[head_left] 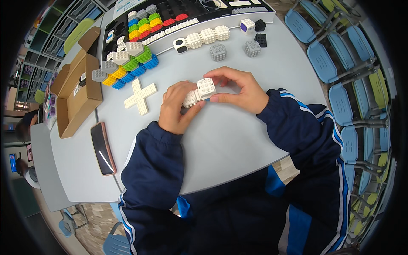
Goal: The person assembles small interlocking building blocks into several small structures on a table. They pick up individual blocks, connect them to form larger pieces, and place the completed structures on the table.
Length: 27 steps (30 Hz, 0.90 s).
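Over the middle of the table, my left hand (pixel 174 106) is closed around a white studded block (pixel 190 99), its fingers hiding part of it. Against that block sits a white cube (pixel 206 87) with round marks on its face; whether the two are joined I cannot tell. My right hand (pixel 241 90) curls round the cube's right side, thumb and fingertips against it. A white studded cross-shaped plate (pixel 140 97) lies left of my hands. Beyond them are two grey studded cubes (pixel 218 52) and a row of white studded blocks (pixel 208 36).
Stacked coloured blocks (pixel 131 66) stand at far left, before a black parts tray (pixel 170 8). An open cardboard box (pixel 78 93) and a phone (pixel 103 148) lie on the left. A white cube with a purple face (pixel 247 26) and black blocks (pixel 260 40) stand far right. Blue chairs (pixel 321 63) line the right.
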Each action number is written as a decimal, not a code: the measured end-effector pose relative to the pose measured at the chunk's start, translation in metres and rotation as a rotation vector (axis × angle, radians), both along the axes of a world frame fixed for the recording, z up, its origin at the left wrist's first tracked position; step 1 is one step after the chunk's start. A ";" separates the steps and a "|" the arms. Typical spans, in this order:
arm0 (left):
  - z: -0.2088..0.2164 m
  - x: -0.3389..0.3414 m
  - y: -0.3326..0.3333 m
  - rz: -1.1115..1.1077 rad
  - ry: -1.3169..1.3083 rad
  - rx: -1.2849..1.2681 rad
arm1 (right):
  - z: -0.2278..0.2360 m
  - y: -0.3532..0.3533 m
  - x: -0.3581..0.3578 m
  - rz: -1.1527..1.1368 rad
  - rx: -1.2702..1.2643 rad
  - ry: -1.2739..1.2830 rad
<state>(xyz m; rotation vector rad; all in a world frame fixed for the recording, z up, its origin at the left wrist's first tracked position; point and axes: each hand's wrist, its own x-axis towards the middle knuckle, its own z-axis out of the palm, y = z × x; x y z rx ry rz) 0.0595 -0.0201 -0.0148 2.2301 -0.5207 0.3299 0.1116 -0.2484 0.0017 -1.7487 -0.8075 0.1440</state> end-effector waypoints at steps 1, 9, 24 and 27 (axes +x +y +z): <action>0.000 0.000 0.000 0.001 0.004 -0.002 | 0.000 0.000 0.000 -0.001 -0.001 -0.002; 0.000 0.002 0.001 -0.004 -0.006 0.048 | 0.000 -0.005 0.004 -0.108 0.038 -0.286; 0.002 0.000 0.001 -0.008 0.050 0.002 | -0.015 -0.096 0.099 -0.875 -0.054 -0.273; 0.001 -0.001 0.002 0.001 0.041 0.031 | -0.022 -0.096 0.104 -0.843 -0.066 -0.192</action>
